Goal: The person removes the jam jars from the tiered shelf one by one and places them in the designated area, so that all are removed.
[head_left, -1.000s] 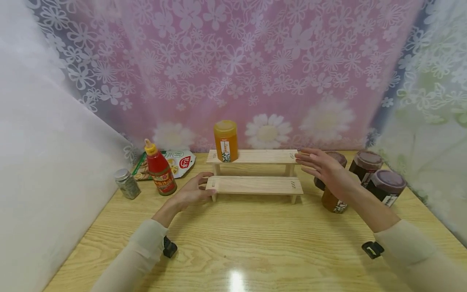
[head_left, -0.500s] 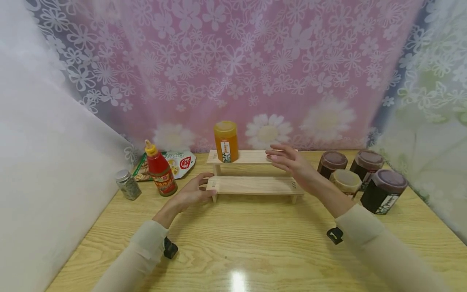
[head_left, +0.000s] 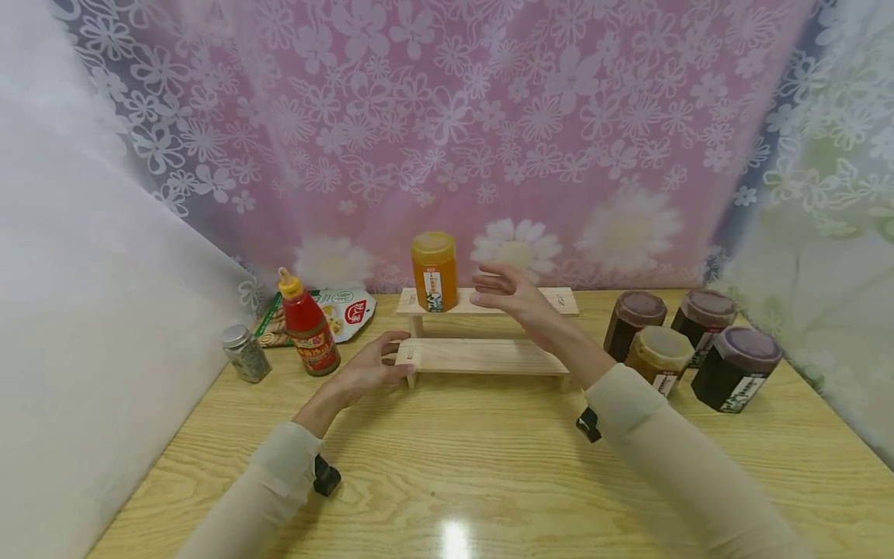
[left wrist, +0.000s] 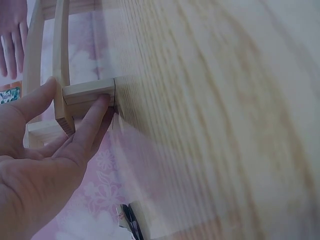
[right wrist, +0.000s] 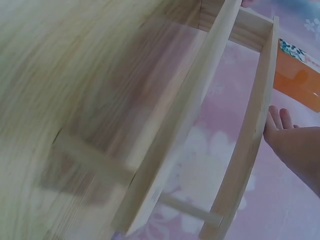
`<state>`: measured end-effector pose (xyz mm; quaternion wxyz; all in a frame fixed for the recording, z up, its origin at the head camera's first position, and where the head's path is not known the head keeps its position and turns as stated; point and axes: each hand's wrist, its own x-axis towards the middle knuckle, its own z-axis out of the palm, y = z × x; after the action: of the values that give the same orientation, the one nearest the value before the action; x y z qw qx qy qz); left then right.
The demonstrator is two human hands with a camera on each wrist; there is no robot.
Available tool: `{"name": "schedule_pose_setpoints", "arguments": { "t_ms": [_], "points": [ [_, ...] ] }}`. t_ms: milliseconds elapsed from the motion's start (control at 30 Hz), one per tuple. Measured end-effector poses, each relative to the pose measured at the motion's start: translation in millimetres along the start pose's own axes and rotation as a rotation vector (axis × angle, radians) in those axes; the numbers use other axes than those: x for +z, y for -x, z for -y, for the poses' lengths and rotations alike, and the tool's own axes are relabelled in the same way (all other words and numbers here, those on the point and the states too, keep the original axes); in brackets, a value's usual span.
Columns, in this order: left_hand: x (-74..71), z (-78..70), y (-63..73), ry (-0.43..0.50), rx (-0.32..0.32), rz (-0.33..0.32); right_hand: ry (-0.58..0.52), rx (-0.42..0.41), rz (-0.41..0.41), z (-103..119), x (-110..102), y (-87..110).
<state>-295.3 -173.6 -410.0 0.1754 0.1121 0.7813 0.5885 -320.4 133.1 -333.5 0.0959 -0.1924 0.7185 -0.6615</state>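
A two-tier wooden rack stands on the table. My left hand grips the left end of its lower tier; in the left wrist view, the thumb lies on the board and fingers reach round the leg. On the upper tier's left part stands a jar of amber honey with a yellow lid, upright. My right hand is over the upper tier, just right of the honey jar, fingers loosely extended and holding nothing. The right wrist view shows this hand beside the upper board, apart from the orange jar.
Several lidded jars cluster at the right: dark ones and one amber one. At the left stand a red sauce bottle and a small spice jar, with a food packet behind. A floral curtain hangs behind.
My right hand has moved left from the jars at the right, along the upper tier to near the honey jar. My left hand stays on the rack's left end.
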Motion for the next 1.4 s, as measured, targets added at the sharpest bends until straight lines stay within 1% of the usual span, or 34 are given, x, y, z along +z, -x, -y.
{"name": "schedule_pose_setpoints", "arguments": {
  "t_ms": [200,367,500,733,833,1033,1167,1400],
  "points": [
    [0.4,1.8,-0.4,0.013,-0.005,0.005,0.021,0.010,-0.018,-1.9,17.5,-20.0],
    [-1.4,1.3,0.5,0.012,0.002,0.005,0.026,0.014,-0.061,-1.8,35.8,-36.9],
    [-2.3,0.4,1.1,0.007,-0.005,0.006,0.049,0.026,-0.122,-3.1,50.2,-46.1],
    [-1.4,-0.1,1.6,0.000,-0.012,0.004,0.109,0.020,-0.244,-4.2,71.5,-57.5],
    [-1.5,-0.7,1.8,-0.001,-0.009,0.011,0.142,0.034,-0.290,-3.0,75.3,-59.4],
    [-1.3,0.2,1.0,-0.003,0.000,0.014,0.196,0.036,-0.324,-0.8,75.3,-57.0],
    [-1.6,-0.4,1.0,-0.015,-0.008,0.010,0.220,0.025,-0.328,0.0,73.2,-51.8],
    [-2.4,-1.2,1.9,-0.025,-0.016,0.001,0.214,0.039,-0.300,3.3,65.6,-36.3]
  ]
}}
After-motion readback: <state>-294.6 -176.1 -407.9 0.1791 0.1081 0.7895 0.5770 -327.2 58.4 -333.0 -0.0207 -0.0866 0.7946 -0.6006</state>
